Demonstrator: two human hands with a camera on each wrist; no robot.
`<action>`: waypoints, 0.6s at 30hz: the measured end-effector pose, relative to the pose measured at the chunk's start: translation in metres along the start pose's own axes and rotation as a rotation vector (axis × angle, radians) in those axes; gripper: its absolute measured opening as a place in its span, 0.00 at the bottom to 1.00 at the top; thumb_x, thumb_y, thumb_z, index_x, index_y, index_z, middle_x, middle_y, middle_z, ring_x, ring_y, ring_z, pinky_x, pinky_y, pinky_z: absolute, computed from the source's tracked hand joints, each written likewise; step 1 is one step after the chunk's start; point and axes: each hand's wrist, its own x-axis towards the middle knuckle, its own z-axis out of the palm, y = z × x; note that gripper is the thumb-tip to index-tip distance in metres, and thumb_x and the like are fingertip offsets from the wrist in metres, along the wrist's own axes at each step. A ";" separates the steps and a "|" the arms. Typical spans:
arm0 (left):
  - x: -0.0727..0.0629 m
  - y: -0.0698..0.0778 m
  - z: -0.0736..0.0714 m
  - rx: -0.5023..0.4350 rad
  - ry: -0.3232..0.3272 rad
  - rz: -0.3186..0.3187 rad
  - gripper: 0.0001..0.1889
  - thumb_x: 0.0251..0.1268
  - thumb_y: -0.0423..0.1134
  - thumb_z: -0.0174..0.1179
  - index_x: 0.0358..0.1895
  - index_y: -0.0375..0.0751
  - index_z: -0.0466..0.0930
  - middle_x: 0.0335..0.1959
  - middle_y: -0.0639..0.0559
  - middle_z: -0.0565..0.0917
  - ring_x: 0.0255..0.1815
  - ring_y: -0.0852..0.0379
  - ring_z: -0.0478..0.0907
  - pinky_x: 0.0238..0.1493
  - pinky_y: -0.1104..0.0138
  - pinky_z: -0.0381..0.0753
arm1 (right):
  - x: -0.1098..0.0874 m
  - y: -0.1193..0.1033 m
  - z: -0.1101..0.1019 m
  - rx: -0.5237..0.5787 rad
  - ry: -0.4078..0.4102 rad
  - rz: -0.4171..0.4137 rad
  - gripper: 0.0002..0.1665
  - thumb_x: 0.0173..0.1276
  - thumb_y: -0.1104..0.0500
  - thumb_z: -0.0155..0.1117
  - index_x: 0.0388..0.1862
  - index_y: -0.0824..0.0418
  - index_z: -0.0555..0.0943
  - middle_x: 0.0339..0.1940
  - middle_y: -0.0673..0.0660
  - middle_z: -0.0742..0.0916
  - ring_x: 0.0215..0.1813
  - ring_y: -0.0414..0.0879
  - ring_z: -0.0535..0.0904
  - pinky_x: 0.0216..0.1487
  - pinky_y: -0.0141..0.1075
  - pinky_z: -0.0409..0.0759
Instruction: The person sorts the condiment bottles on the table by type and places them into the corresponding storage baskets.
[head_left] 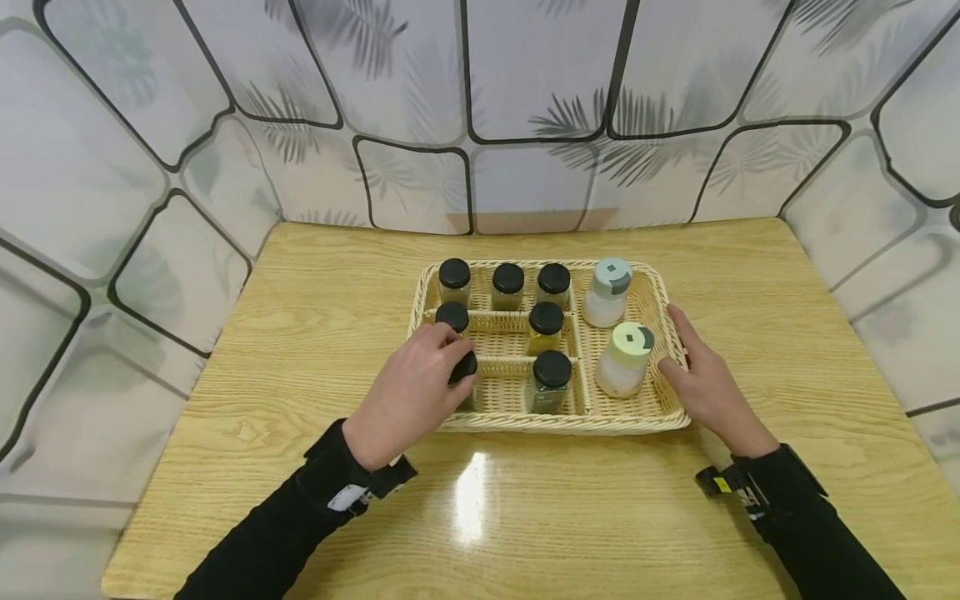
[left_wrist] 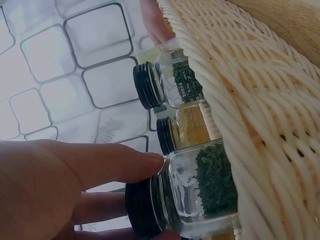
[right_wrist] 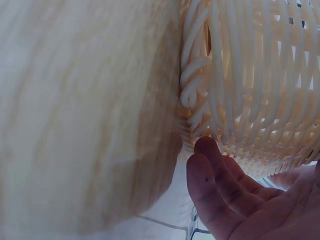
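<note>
My left hand (head_left: pixel 412 387) holds a small glass spice jar by its black lid (left_wrist: pixel 137 207) at the front left of a wicker basket (head_left: pixel 517 423). Green dried leaves fill part of this jar (left_wrist: pixel 215 185), as the left wrist view shows. The thumb and fingers sit around the lid; the jar's lower part is hidden behind the basket wall. On the basket's right side, my right hand (head_left: pixel 708 387) grips the rim, thumb inward and fingers along the outside. From the right wrist, the fingers (right_wrist: pixel 212 185) appear against the woven wall.
Several black-lidded jars stand in the divided left compartments, including a green one (head_left: pixel 551 379) and a yellow one (head_left: pixel 545 327). The right compartment holds a blue-lidded jar (head_left: pixel 607 292) and a yellow-green-lidded jar (head_left: pixel 625 360). Patterned cloth (head_left: pixel 525 183) rises behind the wooden table (head_left: pixel 322 317).
</note>
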 end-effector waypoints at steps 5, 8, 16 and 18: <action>0.000 -0.001 0.000 -0.005 -0.002 -0.012 0.18 0.61 0.39 0.71 0.52 0.36 0.86 0.44 0.44 0.83 0.45 0.48 0.79 0.46 0.60 0.83 | 0.000 0.000 0.000 0.015 0.003 -0.006 0.45 0.78 0.58 0.48 0.85 0.46 0.38 0.83 0.67 0.52 0.79 0.70 0.53 0.70 0.68 0.59; -0.001 -0.001 0.001 0.002 0.002 -0.015 0.18 0.60 0.40 0.71 0.52 0.36 0.86 0.44 0.44 0.83 0.44 0.48 0.79 0.44 0.61 0.83 | 0.000 0.000 0.000 0.017 0.002 -0.007 0.45 0.78 0.57 0.48 0.85 0.46 0.38 0.83 0.67 0.52 0.79 0.70 0.52 0.70 0.68 0.59; -0.002 0.000 0.003 0.026 0.012 -0.035 0.17 0.62 0.41 0.69 0.52 0.38 0.86 0.45 0.45 0.82 0.45 0.48 0.79 0.39 0.61 0.84 | 0.000 -0.001 0.000 0.015 0.000 -0.004 0.45 0.78 0.57 0.47 0.85 0.46 0.37 0.83 0.67 0.51 0.79 0.70 0.52 0.70 0.68 0.59; -0.002 0.000 0.003 0.034 0.018 -0.038 0.18 0.62 0.42 0.69 0.53 0.38 0.86 0.45 0.45 0.82 0.45 0.49 0.79 0.37 0.61 0.85 | -0.001 -0.001 0.000 0.015 0.001 -0.006 0.45 0.78 0.57 0.47 0.85 0.47 0.38 0.83 0.67 0.51 0.79 0.71 0.52 0.70 0.68 0.59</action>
